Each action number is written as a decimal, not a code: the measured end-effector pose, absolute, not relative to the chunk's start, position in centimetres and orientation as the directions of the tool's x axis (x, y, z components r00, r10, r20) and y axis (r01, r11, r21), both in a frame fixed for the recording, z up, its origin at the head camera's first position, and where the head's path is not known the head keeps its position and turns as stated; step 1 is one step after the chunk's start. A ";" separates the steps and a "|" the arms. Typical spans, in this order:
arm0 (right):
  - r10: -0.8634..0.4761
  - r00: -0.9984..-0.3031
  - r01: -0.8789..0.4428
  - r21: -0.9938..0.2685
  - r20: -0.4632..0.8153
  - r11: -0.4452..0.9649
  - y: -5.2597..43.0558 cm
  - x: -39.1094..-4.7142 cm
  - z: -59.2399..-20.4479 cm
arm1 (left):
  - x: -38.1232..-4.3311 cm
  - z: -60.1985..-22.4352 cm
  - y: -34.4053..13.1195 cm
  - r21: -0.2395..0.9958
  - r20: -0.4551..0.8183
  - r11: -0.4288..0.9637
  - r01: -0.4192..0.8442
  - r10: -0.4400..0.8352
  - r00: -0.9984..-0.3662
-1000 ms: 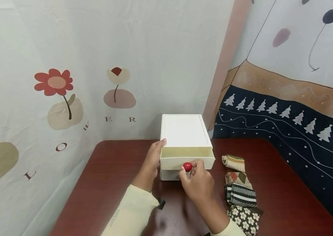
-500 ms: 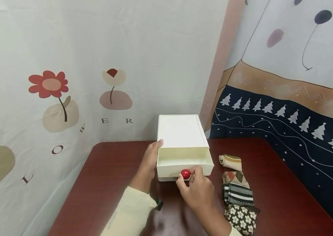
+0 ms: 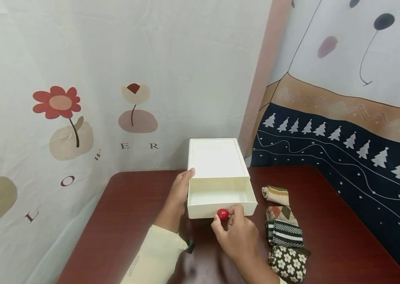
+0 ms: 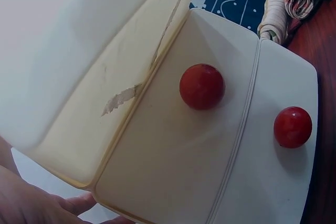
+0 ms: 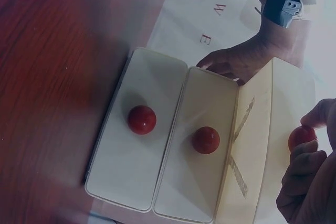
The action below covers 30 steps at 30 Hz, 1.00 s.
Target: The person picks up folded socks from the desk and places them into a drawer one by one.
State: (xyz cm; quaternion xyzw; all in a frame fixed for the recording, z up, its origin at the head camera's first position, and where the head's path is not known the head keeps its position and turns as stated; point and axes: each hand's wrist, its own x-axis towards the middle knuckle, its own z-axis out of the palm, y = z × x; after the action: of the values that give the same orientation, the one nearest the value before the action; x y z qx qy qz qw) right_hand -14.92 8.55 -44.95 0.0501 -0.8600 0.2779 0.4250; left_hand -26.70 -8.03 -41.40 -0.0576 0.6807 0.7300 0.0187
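A small white drawer cabinet (image 3: 217,157) stands on the table, its top drawer (image 3: 200,212) pulled out and bare inside. My right hand (image 3: 239,234) pinches that drawer's round red knob (image 3: 222,214) between thumb and fingers. Against the cabinet's left side rests my left hand (image 3: 178,193), its thumb near the top front edge. In the left wrist view, two lower drawer fronts show shut, each with a red knob (image 4: 202,86). Torn marks line the underside (image 5: 242,145) of the pulled-out drawer in the right wrist view.
Several folded socks lie in a column to the right of the cabinet: a striped beige pair (image 3: 277,195), an argyle pair (image 3: 282,214), a black-and-white pair (image 3: 285,233) and a floral pair (image 3: 287,262). A printed cloth (image 3: 185,71) hangs behind the red-brown table (image 3: 132,205).
My right hand has drawn the top drawer out toward me by its knob, exposing more of its inside. My left hand stays at the cabinet's side. The head view has shifted slightly.
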 end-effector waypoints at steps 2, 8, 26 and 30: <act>0.149 -0.635 -0.321 -0.435 0.758 0.841 8.5 -14.8 -45.0 | -26.7 -41.4 -8.1 0.992 -0.107 -0.072 -0.104 -0.048 -0.993; 0.156 -0.642 -0.312 -0.442 0.750 0.841 8.5 -14.5 -44.9 | -26.6 -41.4 -8.2 0.991 -0.130 -0.049 -0.127 -0.061 -0.990; 0.132 -0.608 -0.323 -0.396 0.783 0.859 8.5 -14.4 -45.1 | -26.4 -41.3 -8.1 0.991 -0.132 -0.040 -0.130 -0.069 -0.989; 0.125 -0.617 -0.325 -0.397 0.777 0.858 8.6 -14.3 -45.1 | -26.4 -41.3 -8.1 0.991 -0.133 -0.041 -0.130 -0.070 -0.989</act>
State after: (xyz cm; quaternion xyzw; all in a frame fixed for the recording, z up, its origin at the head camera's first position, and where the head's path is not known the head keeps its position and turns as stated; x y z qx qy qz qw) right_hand -14.26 8.62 -45.14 0.0580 -0.8610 0.2596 0.4335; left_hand -26.38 -8.08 -41.26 -0.0724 0.6922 0.7178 0.0208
